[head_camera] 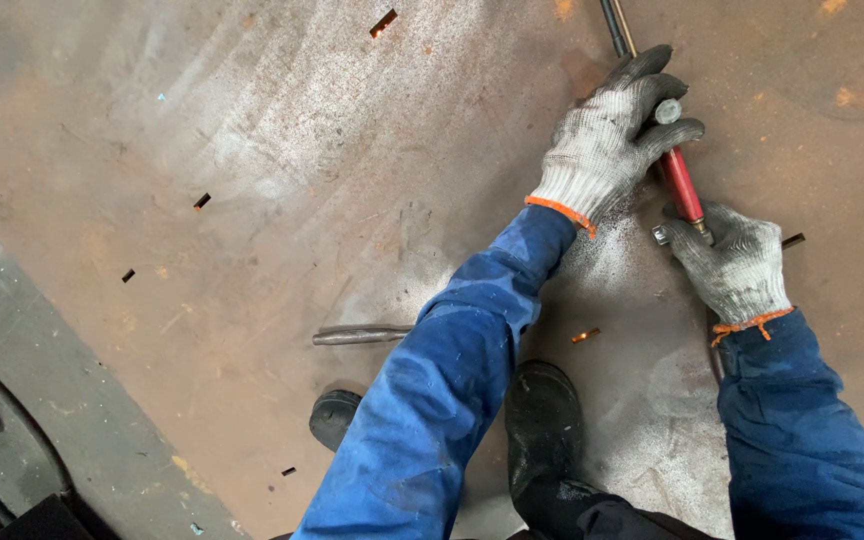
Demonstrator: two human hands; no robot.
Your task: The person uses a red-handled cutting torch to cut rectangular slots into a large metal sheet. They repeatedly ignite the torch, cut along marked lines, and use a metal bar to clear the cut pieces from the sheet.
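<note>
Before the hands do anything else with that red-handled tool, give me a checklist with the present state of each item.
1. Left hand gripping the upper end of the red-handled tool: ok, gloved fingers curl around it.
2. Right hand on the lower end of the handle: ok, closed on it.
3. Both gloves whole: ok, soiled, no tears visible.
4. Tool tip against the rusty steel plate: cannot tell, the dark tube runs out of frame at the top.
5. Loose metal rod clear of the black boots: not ok, it lies right beside the feet.
6. Hose behind the right wrist free of kinks: cannot tell, mostly hidden by the sleeve.
</note>
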